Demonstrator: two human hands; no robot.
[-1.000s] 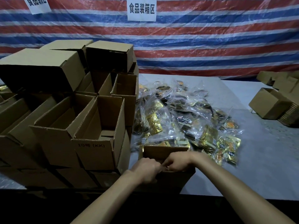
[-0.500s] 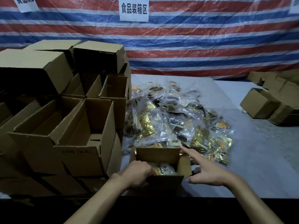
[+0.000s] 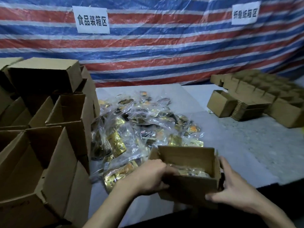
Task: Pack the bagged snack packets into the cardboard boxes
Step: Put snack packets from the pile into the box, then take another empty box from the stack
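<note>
At the near edge of the grey table [image 3: 238,142], the left hand [image 3: 148,176] and right hand [image 3: 233,190] are gripping an open cardboard box [image 3: 189,186], fingers curled round its sides. Bagged snack packets [image 3: 131,129] are lying inside it and heaped just behind, and a striped tarp [image 3: 164,55] is hanging beyond.

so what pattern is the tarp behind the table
Horizontal red, white and blue stripes on the tarp, seen plainly in the head view.
</note>
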